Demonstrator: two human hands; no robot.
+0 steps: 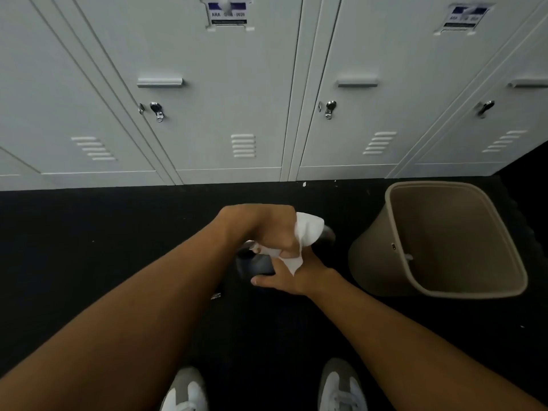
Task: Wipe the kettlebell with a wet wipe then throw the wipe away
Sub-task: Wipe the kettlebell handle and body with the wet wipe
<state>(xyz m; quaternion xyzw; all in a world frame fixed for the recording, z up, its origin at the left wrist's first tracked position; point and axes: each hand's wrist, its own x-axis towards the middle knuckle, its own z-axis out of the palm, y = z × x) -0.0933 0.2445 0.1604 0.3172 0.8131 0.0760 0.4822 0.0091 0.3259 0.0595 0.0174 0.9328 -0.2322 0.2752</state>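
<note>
A dark kettlebell (pixel 255 265) sits low over the black floor, mostly hidden by both hands. My left hand (pixel 261 226) is closed around a white wet wipe (pixel 307 229) and presses it on the top of the kettlebell, near its handle. My right hand (pixel 289 277) grips the kettlebell's lower side, thumb along its front. The wipe's loose end hangs down between the two hands.
A beige waste bin (pixel 394 247) stands open on the floor just right of my hands, with a small scrap inside. Grey metal lockers (pixel 237 99) line the wall ahead. My two grey-white shoes (pixel 341 390) are at the bottom edge.
</note>
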